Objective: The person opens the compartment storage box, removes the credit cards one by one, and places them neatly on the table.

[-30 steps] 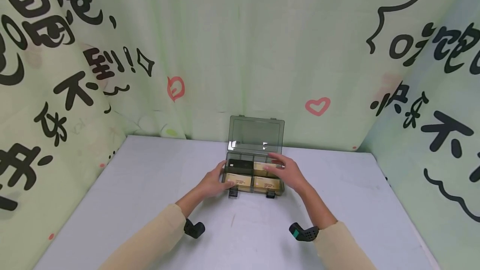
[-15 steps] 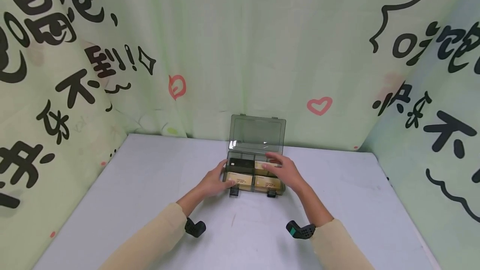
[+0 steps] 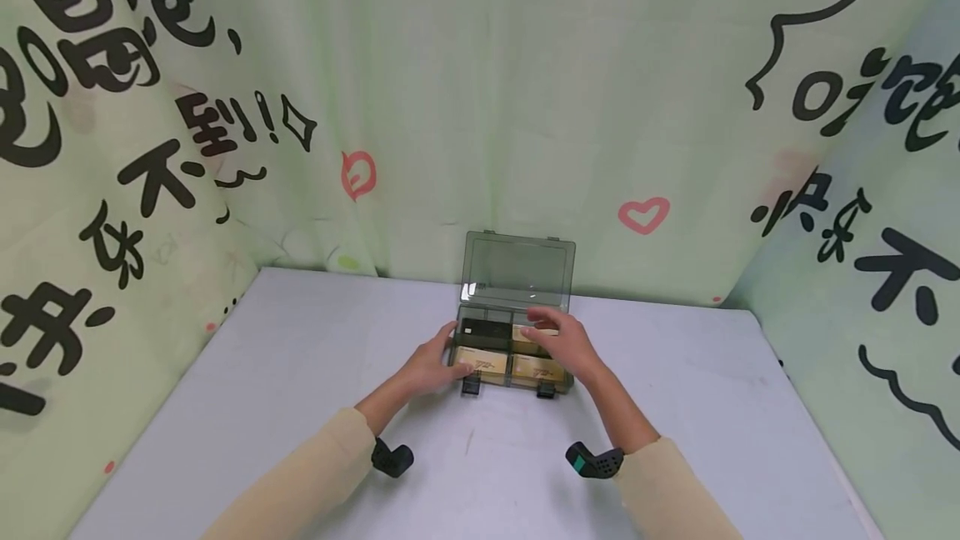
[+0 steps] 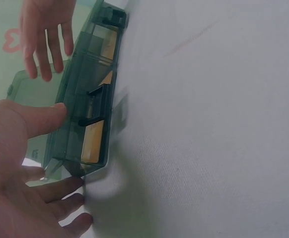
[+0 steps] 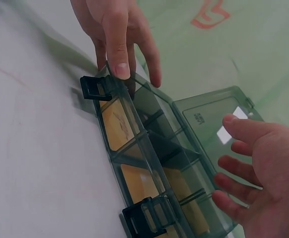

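A translucent grey-green plastic storage box (image 3: 512, 372) lies on the table with its hinged lid (image 3: 517, 269) raised against the curtain. Tan packets fill both front compartments, one left (image 3: 483, 361) and one right; another tan packet (image 3: 525, 337) sits behind on the right, partly under my right hand. At back left is a dark block (image 3: 489, 333) with a small white mark. My left hand (image 3: 429, 367) grips the box's front left corner, thumb over the front rim and fingers along the side. My right hand (image 3: 568, 347) hovers over the right half, fingers spread and holding nothing.
Two black latches, left (image 3: 471, 385) and right (image 3: 547, 390), hang at the box's front edge. The white table (image 3: 337, 340) backs onto a pale green printed curtain (image 3: 420, 107). Black devices sit at both wrists.
My right hand has shifted slightly left over the box. My left hand keeps its grip on the corner, and the box stays in place while the head view has turned a little.
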{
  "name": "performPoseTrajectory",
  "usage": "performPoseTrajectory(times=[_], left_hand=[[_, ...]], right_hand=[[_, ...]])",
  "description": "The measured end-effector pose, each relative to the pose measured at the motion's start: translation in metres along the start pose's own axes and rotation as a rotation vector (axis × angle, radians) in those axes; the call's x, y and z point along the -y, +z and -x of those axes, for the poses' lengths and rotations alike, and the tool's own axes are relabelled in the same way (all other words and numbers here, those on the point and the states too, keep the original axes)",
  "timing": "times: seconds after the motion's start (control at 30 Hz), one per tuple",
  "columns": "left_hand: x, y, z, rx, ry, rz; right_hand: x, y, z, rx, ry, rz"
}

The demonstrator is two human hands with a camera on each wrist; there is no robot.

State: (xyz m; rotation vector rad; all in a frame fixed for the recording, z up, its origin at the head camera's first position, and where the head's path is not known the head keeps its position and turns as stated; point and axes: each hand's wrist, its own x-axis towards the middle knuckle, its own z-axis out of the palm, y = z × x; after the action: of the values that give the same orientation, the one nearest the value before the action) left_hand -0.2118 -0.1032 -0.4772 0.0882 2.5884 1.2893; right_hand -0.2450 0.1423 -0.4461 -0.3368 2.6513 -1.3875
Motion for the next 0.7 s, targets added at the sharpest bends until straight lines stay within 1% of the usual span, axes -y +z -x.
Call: performPoseTrajectory(times=[0.1, 0.3, 0.53, 0.7], left_hand=[[-0.001, 0.001, 0.001, 0.001, -0.005, -0.001], [-0.003, 0.001, 0.001, -0.006, -0.018, 0.0], [-0.001, 0.001, 0.0, -0.011, -0.003, -0.005], [-0.001, 0.001, 0.0, -0.013, -0.007, -0.002]], right_hand=[[-0.001, 0.002, -0.001, -0.004, 0.001, -0.008], [-0.003, 0.006, -0.002, -0.01, -0.013, 0.013], [-0.001, 0.01, -0.003, -0.017, -0.009, 0.032], [-0.003, 0.012, -0.005, -0.014, 0.001, 0.052]])
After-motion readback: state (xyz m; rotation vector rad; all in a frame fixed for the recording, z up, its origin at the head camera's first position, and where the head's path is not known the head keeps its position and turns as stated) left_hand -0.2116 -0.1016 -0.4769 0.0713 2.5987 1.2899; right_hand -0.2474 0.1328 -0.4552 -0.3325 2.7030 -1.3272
